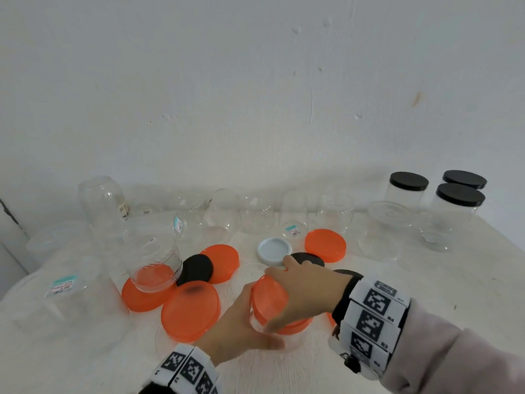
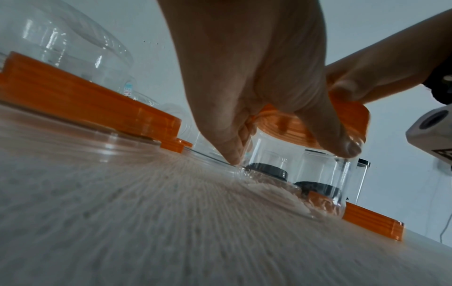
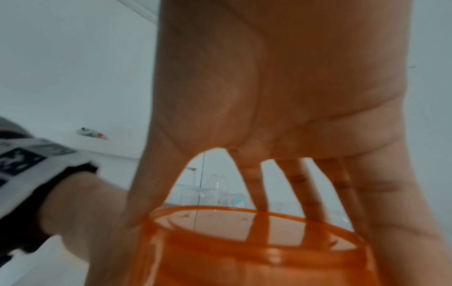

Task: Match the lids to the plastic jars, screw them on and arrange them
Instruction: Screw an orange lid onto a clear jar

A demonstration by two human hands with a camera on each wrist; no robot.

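A small clear jar (image 1: 289,341) stands near the table's front edge with an orange lid (image 1: 268,297) on its mouth. My left hand (image 1: 241,322) grips the jar's side; in the left wrist view its fingers (image 2: 232,143) and thumb wrap the clear jar (image 2: 276,154) under the orange lid (image 2: 352,116). My right hand (image 1: 304,282) lies over the lid from above, fingers curled down round its rim. In the right wrist view the palm (image 3: 281,87) hovers over the orange lid (image 3: 244,243) with fingers spread across it.
Loose orange lids (image 1: 190,311) (image 1: 325,245), black lids (image 1: 197,271), and a white lid (image 1: 274,250) lie mid-table. One clear jar (image 1: 153,257) sits on an orange lid. Several clear jars line the back wall. Black-lidded jars (image 1: 409,182) stand at back right.
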